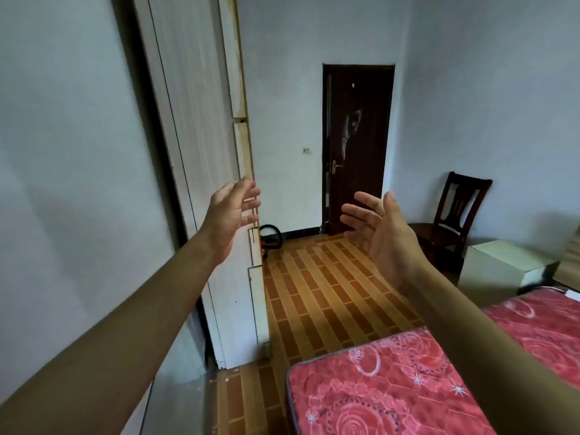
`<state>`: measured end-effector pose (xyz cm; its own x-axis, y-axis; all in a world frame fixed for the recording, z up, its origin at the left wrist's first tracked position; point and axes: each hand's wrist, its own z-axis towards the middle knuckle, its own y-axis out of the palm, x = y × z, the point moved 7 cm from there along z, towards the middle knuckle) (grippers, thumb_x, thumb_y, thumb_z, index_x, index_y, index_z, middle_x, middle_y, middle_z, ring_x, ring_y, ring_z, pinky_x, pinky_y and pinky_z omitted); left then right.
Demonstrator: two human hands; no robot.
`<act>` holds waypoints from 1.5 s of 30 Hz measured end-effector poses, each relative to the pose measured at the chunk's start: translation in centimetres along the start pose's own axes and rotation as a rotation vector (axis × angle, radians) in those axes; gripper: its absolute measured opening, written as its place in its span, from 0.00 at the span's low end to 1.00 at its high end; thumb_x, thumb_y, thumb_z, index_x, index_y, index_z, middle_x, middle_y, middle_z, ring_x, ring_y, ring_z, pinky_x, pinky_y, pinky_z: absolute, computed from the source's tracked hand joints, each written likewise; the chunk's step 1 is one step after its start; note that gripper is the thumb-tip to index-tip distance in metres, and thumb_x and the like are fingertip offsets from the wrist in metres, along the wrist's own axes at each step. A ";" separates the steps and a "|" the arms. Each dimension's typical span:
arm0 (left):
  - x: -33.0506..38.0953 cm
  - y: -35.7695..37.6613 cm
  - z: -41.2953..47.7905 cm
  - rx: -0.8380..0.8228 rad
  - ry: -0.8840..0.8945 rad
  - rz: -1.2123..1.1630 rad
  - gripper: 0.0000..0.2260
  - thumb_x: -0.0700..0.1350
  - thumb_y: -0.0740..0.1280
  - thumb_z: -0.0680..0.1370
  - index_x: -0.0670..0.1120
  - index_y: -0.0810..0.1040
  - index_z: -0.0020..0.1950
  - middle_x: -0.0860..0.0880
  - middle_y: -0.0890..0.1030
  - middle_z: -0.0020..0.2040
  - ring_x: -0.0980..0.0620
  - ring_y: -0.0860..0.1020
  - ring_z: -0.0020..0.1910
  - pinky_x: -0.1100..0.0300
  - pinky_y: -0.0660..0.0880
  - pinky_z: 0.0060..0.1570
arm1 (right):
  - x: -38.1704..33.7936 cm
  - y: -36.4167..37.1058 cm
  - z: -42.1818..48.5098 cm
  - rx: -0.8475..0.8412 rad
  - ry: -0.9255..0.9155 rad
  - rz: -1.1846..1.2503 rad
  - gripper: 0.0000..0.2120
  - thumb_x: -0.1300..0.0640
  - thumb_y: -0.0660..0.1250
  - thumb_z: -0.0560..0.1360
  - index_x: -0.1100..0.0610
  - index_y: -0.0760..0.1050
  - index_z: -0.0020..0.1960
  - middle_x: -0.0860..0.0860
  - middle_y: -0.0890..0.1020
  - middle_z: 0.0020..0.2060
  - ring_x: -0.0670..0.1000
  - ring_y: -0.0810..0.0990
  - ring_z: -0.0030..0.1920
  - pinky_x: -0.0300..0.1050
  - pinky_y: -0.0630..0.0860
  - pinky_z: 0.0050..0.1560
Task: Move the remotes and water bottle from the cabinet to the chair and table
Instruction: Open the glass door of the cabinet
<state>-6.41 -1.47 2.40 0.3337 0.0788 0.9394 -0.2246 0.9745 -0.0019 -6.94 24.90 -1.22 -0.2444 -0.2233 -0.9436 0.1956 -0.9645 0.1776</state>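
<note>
Both my arms reach forward at chest height with nothing in either hand. My left hand (232,215) is spread open in front of the edge of a tall white cabinet (201,146) that stands along the left wall. My right hand (376,227) is open too, palm turned left, fingers straight. A dark wooden chair (455,208) stands in the far right corner, and a small white table (502,262) sits just in front of it. No remote or water bottle shows anywhere in view.
A dark closed door (357,146) is at the far wall. A bed with a red patterned mattress (392,384) fills the lower right. Brown tiled floor (317,287) runs between cabinet and bed. A red and black object (270,240) sits behind the cabinet.
</note>
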 end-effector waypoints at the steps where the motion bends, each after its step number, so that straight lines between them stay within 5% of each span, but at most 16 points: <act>1: -0.6 -0.2 0.7 0.007 -0.009 -0.001 0.20 0.56 0.60 0.83 0.43 0.74 0.67 0.44 0.79 0.64 0.46 0.79 0.63 0.45 0.77 0.63 | 0.3 0.3 0.7 -0.003 0.010 0.022 0.28 0.38 0.45 0.84 0.51 0.68 0.75 0.53 0.79 0.68 0.53 0.77 0.68 0.57 0.69 0.74; 17: -9.4 -6.2 19.2 -0.017 -0.083 -0.265 0.19 0.57 0.58 0.83 0.45 0.77 0.63 0.43 0.80 0.63 0.45 0.79 0.62 0.48 0.77 0.60 | 5.9 8.3 17.9 0.073 0.011 -0.033 0.26 0.38 0.47 0.84 0.51 0.72 0.71 0.54 0.82 0.63 0.54 0.80 0.65 0.56 0.72 0.72; 23: -12.2 -7.7 23.7 -0.018 -0.064 -0.166 0.21 0.57 0.59 0.83 0.43 0.75 0.68 0.44 0.80 0.63 0.45 0.79 0.63 0.46 0.77 0.63 | 8.4 10.3 24.4 0.061 0.040 -0.036 0.27 0.38 0.46 0.83 0.50 0.73 0.70 0.53 0.82 0.63 0.54 0.80 0.65 0.58 0.71 0.73; 36: -16.6 -6.4 36.6 -0.006 -0.083 0.008 0.16 0.55 0.59 0.83 0.46 0.78 0.60 0.42 0.81 0.62 0.41 0.79 0.63 0.43 0.76 0.63 | 13.5 8.7 40.1 0.011 -0.024 0.007 0.29 0.36 0.45 0.83 0.50 0.72 0.71 0.53 0.82 0.64 0.52 0.81 0.64 0.53 0.74 0.69; 45: -18.7 -3.7 45.7 -0.060 -0.050 -0.050 0.18 0.55 0.59 0.83 0.43 0.77 0.63 0.41 0.82 0.61 0.41 0.80 0.62 0.42 0.75 0.63 | 15.6 6.8 48.2 0.072 -0.042 0.002 0.27 0.37 0.47 0.82 0.48 0.69 0.73 0.54 0.81 0.64 0.53 0.81 0.64 0.56 0.73 0.71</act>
<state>-53.69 -16.12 0.49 0.2966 0.0210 0.9548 -0.1534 0.9878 0.0260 -55.16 8.01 -1.31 -0.2842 -0.2291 -0.9310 0.1278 -0.9714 0.2001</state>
